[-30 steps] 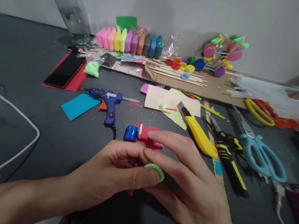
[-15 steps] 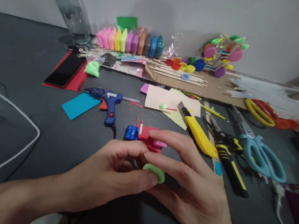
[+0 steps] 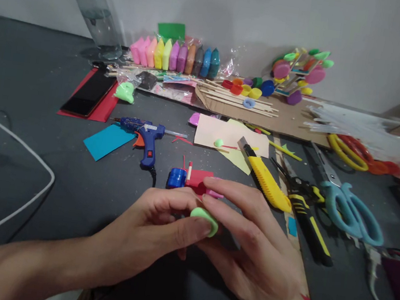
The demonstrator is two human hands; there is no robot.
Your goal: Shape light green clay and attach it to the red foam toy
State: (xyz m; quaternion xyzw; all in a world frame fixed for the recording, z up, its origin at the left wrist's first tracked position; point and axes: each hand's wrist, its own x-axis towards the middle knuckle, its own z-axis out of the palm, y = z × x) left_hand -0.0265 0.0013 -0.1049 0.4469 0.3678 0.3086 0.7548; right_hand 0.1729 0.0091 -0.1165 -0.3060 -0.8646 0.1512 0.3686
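My left hand (image 3: 161, 225) pinches a flattened light green clay disc (image 3: 201, 214), its thumb lying across the face. My right hand (image 3: 258, 249) closes on the disc from the other side, with fingers over its far edge and the thumb low beside it. Just beyond the fingers is a small red piece (image 3: 196, 178) with a pale stick upright on it, partly covered by my right hand. A blue bottle cap-like piece (image 3: 176, 178) stands at its left. A small green clay ball (image 3: 219, 143) lies on the pale paper (image 3: 208, 126).
A blue glue gun (image 3: 146, 136) lies left of centre by a blue card (image 3: 108, 141). To the right are a yellow cutter (image 3: 269, 182), black-and-yellow pliers (image 3: 309, 226) and blue-handled scissors (image 3: 349, 207). Clay packs (image 3: 175, 57) and a water bottle (image 3: 100, 26) stand behind.
The green disc has risen slightly and tilted between my fingers, showing more of its face. My right hand has shifted slightly, and its fingers cover more of the red piece.
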